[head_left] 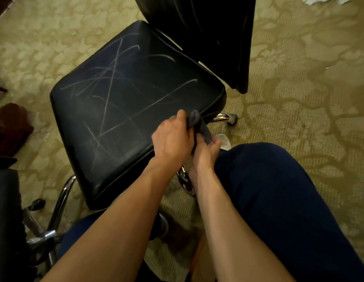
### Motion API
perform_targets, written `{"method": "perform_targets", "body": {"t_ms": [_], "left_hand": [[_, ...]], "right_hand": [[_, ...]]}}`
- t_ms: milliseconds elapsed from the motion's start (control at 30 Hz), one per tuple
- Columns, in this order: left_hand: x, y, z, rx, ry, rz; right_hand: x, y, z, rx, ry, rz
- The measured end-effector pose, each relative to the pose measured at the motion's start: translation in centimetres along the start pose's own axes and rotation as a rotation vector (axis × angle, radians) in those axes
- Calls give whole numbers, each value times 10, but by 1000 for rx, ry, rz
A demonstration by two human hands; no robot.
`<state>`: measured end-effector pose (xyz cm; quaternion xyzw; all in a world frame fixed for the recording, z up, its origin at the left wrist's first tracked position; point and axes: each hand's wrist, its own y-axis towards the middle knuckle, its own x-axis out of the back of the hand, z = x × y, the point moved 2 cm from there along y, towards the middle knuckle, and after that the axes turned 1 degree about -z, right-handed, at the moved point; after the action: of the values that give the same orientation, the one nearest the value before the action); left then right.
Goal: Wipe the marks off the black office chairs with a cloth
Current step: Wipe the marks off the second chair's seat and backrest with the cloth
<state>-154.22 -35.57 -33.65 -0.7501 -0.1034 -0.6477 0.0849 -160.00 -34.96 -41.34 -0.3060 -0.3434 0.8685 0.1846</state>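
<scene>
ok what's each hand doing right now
Left hand: grips the small dark grey cloth.
Right hand: pinches the same cloth's lower end.

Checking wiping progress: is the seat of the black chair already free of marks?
No, pale scribbled lines still cross the seat, and both the left hand and right hand hold the cloth at its edge.

Your left hand (173, 137) and right hand (207, 148) meet at the near right edge of the black padded chair seat (124, 110) — both gripping the small dark cloth (197, 123) between them. The tall black backrest (207, 37) stands behind the seat — your dark-trousered knee (268, 190) lies to its right.
</scene>
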Motion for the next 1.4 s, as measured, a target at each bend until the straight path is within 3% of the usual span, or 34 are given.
{"method": "perform_targets", "body": {"t_ms": [133, 333, 500, 667, 800, 1000, 1200, 1300, 1400], "left_hand": [[7, -15, 26, 34, -16, -18], [16, -39, 51, 103, -18, 20], [16, -11, 25, 45, -71, 52], [3, 40, -47, -75, -97, 45], [-1, 88, -85, -93, 1, 166], [4, 76, -66, -113, 37, 239], [7, 33, -7, -52, -19, 229], [4, 30, -10, -86, -3, 167], [1, 48, -37, -91, 0, 94]], "right_hand": [[-1, -14, -20, 73, -321, 118], [3, -32, -32, -22, -370, 206], [2, -13, -4, 106, -208, 78], [-13, 45, 58, 176, 23, -101], [-21, 71, 89, 92, 162, -34], [-10, 49, 50, 47, 105, 40], [3, 13, 3, 21, -174, 32], [4, 15, 16, 11, -117, -2], [-2, 41, 50, 118, -36, -44]]}}
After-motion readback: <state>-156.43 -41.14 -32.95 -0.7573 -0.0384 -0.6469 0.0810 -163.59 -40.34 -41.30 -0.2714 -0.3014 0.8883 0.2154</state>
